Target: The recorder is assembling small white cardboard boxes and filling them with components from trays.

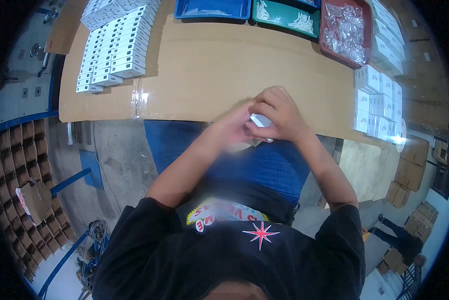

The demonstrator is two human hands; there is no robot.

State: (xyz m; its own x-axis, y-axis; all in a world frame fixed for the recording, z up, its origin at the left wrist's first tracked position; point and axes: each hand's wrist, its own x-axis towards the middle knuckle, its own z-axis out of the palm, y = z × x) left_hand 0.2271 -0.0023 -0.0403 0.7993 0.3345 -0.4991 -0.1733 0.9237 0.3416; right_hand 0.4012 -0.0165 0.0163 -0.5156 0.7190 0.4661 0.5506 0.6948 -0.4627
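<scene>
Close to the table's near edge, both hands meet around a small white box (260,120), mostly covered by fingers. My left hand (234,125) is closed about its left side and underside. From the right, my right hand (280,114) grips the same box, with thumb and bent fingers on its upper part. Whether a flap of the box is lifted cannot be made out. The box is held above my lap, just at the cardboard-covered table (199,70).
Stacked white boxes (117,50) stand at the far left, more white boxes (379,102) at the right. Along the far edge sit a blue tray (213,19), a green tray (284,25) with white pieces, and a red tray (357,64) of clear bags. Behind at right is another person (399,237).
</scene>
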